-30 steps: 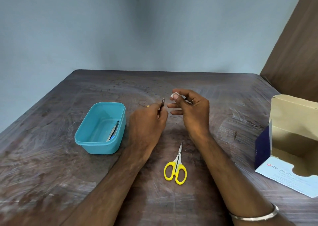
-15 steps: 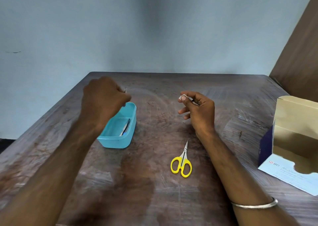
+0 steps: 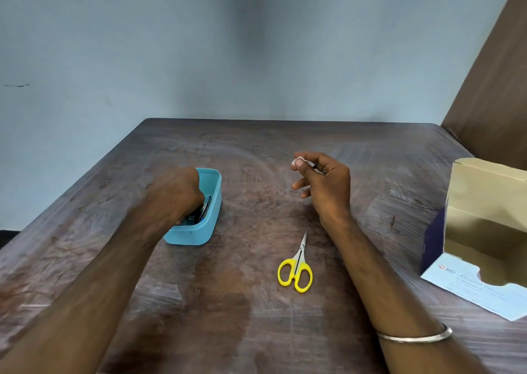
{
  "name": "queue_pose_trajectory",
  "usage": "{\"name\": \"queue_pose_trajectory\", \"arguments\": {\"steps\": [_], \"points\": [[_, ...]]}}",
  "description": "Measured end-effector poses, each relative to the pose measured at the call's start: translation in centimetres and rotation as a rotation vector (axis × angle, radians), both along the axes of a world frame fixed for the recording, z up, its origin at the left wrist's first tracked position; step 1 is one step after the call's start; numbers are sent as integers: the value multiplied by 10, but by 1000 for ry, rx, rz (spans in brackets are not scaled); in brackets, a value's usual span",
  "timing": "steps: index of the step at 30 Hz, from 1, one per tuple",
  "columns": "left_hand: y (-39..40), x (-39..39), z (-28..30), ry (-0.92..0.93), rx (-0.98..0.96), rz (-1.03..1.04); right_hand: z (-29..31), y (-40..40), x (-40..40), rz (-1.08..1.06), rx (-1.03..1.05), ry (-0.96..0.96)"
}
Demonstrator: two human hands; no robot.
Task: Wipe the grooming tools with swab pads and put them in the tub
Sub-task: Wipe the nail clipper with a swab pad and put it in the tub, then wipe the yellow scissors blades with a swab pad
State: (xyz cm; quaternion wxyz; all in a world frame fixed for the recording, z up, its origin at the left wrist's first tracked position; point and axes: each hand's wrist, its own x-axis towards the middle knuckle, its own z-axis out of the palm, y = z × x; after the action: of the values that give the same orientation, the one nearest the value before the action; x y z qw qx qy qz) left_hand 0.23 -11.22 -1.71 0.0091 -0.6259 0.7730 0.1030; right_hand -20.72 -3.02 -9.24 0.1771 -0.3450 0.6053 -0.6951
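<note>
My left hand (image 3: 174,194) reaches down into the turquoise tub (image 3: 216,199) at the left of the wooden table. Its fingers are hidden behind the tub's contents and my wrist, so I cannot tell if it holds the small tool. Slim metal tools (image 3: 206,206) lie inside the tub beside my fingers. My right hand (image 3: 328,187) hovers above the table's middle, pinching a small white swab pad (image 3: 309,163) between thumb and forefinger. Yellow-handled scissors (image 3: 296,266) lie shut on the table below my right hand, tips pointing away from me.
An open cardboard box of alcohol swabs (image 3: 482,231) lies at the right edge of the table, flap up. A grey wall stands behind the table and a brown panel rises at the far right. A metal bangle (image 3: 413,337) circles my right wrist.
My left hand carried the small tool from the table's middle leftward over the tub and has now dropped into it. My right hand has stayed nearly still with the pad.
</note>
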Motion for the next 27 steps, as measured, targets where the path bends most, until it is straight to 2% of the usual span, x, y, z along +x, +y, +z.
{"name": "queue_pose_trajectory", "arguments": {"steps": [6, 8, 12, 14, 17, 20, 23, 27], "points": [[4, -2, 4, -19, 13, -23, -1, 0, -2, -6, 0, 10], [5, -3, 7, -14, -75, -41, -2, -1, -3, -6, -6, 8], [20, -11, 16, 65, -374, -108, -3, -1, -4, -5, -29, -18], [32, -20, 19, 132, -411, -169, -2, 0, -4, -4, -46, -39], [50, -35, 18, 188, -165, -319, -2, 0, -5, -20, -35, -26], [66, -45, 4, 133, 110, -463, -2, 0, -5, -18, -30, -30], [77, -48, -11, 76, 220, -547, -2, 0, -5, -9, -34, -49], [86, -48, -20, 131, 297, -559, -2, 0, -6, -9, -36, -32]]}}
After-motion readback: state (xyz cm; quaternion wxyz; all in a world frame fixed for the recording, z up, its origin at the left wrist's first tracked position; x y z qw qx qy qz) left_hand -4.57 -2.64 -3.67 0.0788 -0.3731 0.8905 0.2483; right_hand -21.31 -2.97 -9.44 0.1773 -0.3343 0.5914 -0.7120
